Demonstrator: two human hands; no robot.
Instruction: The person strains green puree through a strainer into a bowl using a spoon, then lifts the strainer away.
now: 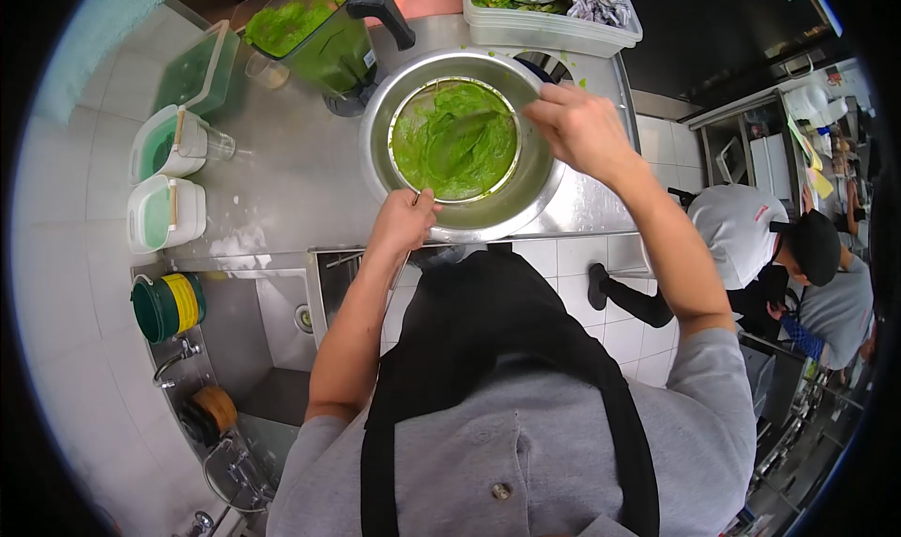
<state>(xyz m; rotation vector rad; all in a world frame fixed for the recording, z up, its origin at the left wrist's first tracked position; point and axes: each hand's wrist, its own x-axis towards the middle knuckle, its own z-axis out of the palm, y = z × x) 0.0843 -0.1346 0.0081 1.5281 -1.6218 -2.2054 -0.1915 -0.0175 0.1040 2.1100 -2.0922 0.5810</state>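
A large steel bowl [540,182] rests on the steel counter in front of me. Over it sits a round mesh strainer [391,147] filled with thick green puree [449,169]. My left hand [402,223] is closed around the strainer's handle at the bowl's near edge. At the far right of the rim, my right hand [584,129] grips a spoon [477,129], whose head lies in the puree and is partly coated by it. Just behind the bowl's left side stands a blender jug [343,68] with more green mash inside.
A clear plastic tub [554,32] of leaves and crumpled wrappers stands behind the bowl. White and green containers [178,213] line the left wall. A sink [253,335] lies at the near left. Co-workers [741,232] stand to the right.
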